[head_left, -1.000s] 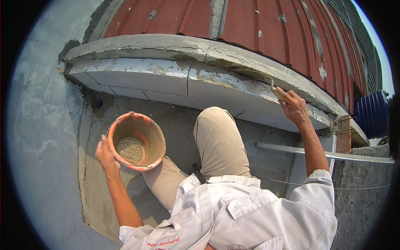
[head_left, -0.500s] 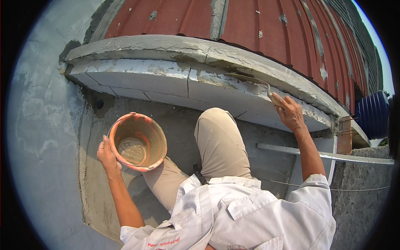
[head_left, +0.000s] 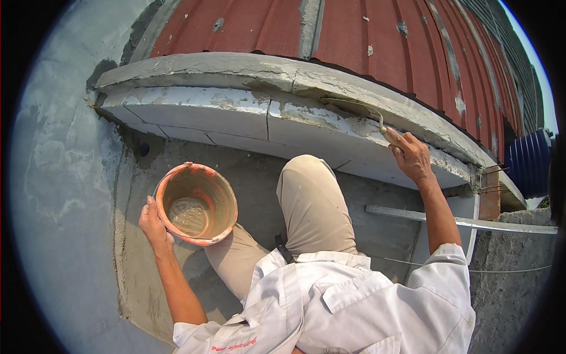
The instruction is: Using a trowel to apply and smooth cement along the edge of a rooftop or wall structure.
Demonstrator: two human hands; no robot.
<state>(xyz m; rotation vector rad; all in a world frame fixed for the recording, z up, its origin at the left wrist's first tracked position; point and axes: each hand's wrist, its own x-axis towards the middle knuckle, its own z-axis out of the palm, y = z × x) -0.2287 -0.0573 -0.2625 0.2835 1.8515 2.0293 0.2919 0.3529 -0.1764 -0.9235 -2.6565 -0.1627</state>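
My left hand (head_left: 155,227) holds an orange bucket (head_left: 223,203) by its handle and rim at my left knee; wet grey mortar lies in its bottom. My right hand (head_left: 411,154) is closed on the handle of a trowel (head_left: 383,128), whose thin blade lies along the joint between a white block wall (head_left: 200,109) and the grey concrete ledge (head_left: 206,68) above it. Patches of mortar (head_left: 364,124) cling to the top edge of the blocks under the blade.
Red corrugated roofing (head_left: 271,26) rises beyond the ledge. A grey plastered wall (head_left: 65,194) bounds the left. At right are a blue ribbed tank (head_left: 525,162), protruding rebar (head_left: 489,186) and a long pale bar (head_left: 513,226). A small dark hole (head_left: 144,150) shows at left.
My right hand and the trowel have moved slightly left and toward me along the joint. The bucket in my left hand stays almost where it was, and the view has shifted a little.
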